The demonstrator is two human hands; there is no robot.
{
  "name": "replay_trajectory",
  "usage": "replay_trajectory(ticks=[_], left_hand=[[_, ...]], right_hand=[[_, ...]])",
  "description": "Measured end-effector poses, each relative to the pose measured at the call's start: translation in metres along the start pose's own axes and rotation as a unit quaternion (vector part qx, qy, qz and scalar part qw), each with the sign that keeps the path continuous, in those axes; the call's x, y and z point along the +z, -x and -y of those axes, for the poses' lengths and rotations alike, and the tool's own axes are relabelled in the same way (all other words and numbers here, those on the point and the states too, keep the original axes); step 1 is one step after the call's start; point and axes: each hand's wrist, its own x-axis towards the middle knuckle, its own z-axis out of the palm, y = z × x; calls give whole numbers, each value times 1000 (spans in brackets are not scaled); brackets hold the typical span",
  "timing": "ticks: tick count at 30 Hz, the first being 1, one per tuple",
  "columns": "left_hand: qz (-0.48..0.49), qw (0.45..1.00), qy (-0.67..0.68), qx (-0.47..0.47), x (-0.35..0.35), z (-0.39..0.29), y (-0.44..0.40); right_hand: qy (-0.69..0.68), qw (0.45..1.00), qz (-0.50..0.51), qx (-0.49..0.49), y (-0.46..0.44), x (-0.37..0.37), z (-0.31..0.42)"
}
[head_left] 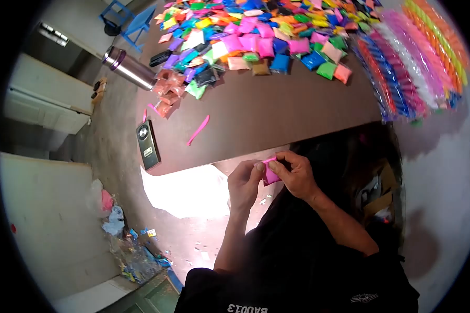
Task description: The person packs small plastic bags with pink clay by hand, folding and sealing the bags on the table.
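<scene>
A small pink packet [271, 176] hangs between my two hands, just off the table's front edge. My left hand [244, 182] pinches its upper left corner between thumb and fingers. On the other side, my right hand [296, 173] grips the upper right corner, thumb on the front. What fills the packet cannot be made out beyond its pink colour. On the brown table [235, 115] ahead lies a pink plastic knife-like tool [198, 130], apart from both hands.
Many small coloured packets [247, 41] are heaped at the back of the table. Long bundles of coloured packets [407, 62] lie at the right. A phone [148, 144] and a steel flask [129, 68] are at the left edge. Plastic litter [136, 253] covers the floor lower left.
</scene>
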Motion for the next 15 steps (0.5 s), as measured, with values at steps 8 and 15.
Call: replay_trajectory(ticks=[8,15], left_hand=[[-37,998,-19,37,-10,-34,-27],[-29,996,1,87,-23,-15,-49]], right_hand=[[-37,998,44,12,-41,18,32],[55,993,40,-97,-70,26,26]])
